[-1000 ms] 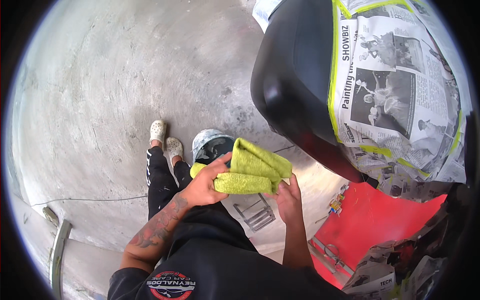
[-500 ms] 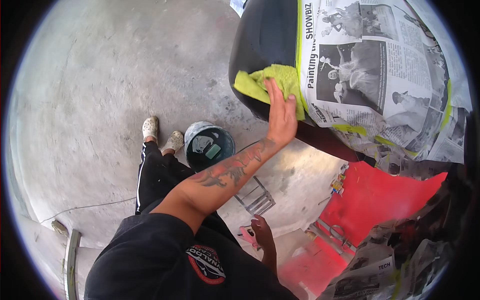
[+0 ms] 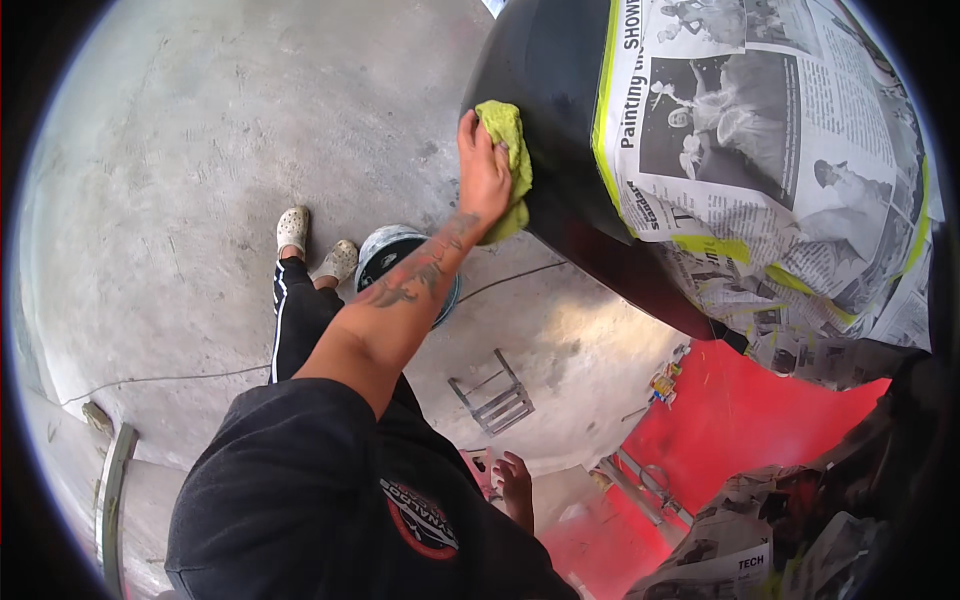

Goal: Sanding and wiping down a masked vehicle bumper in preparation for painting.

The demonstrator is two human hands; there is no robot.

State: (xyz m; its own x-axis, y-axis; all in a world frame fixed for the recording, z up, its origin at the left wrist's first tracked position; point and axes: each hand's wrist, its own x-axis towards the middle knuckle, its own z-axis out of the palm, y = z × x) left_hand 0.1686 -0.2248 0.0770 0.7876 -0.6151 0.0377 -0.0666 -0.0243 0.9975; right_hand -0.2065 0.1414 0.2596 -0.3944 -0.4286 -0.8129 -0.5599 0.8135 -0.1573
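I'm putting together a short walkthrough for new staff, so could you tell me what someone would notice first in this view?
First, the left hand pressing a yellow-green cloth flat against the glossy black panel near the top centre. Right beside it, newspaper edged with yellow-green tape covers the upper right. At lower right lies a bright red panel, while the right hand hangs empty low in the middle.

Fuzzy cloth (image 3: 507, 150), glossy black panel (image 3: 545, 90), seemingly rough concrete floor (image 3: 200, 150)

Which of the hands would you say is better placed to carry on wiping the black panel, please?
Probably the left hand: it presses the green cloth flat against the black panel, while the right hand hangs low, empty, away from it.
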